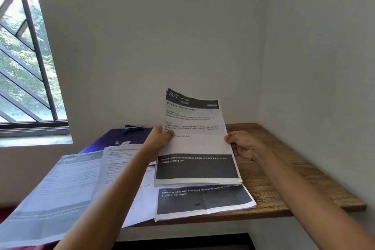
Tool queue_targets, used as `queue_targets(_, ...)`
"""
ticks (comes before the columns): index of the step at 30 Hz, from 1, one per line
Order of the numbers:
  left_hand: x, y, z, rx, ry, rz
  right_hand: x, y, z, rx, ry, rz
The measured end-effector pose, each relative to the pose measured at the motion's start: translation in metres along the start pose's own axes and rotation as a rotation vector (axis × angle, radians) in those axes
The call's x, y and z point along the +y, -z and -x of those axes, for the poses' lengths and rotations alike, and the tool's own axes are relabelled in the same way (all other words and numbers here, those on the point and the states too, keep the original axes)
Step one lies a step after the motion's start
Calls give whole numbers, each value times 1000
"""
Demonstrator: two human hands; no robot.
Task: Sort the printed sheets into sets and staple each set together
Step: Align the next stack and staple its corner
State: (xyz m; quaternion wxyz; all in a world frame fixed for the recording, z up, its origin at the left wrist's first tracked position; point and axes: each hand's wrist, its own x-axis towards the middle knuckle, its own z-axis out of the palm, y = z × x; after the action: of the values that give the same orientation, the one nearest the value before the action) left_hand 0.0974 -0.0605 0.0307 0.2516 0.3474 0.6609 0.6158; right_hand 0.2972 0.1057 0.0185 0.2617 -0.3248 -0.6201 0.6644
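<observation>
I hold a stack of printed sheets [195,144] tilted upright over the wooden desk [284,178]; its top page has a dark "2437 KITCHEN" header. My left hand [160,138] grips the stack's left edge and my right hand [243,146] grips its right edge. Under the stack a sheet with a dark band [203,201] lies flat at the desk's front edge. More printed sheets [121,164] lie to the left. A stapler [133,128] with a teal end rests at the back on a purple folder [113,138].
A large printed sheet [52,195] overhangs the desk's left front, partly off the edge. White walls close the desk in at the back and right. A barred window [26,63] is at the left.
</observation>
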Motion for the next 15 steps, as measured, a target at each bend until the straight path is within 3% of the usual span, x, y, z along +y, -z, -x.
queue_targets(9,0,0,6,-54,56,-34,-16,-1,-16,162,45,-111)
queue_targets(15,5,6,17,-201,151,81,-12,-2,-16,202,91,-40)
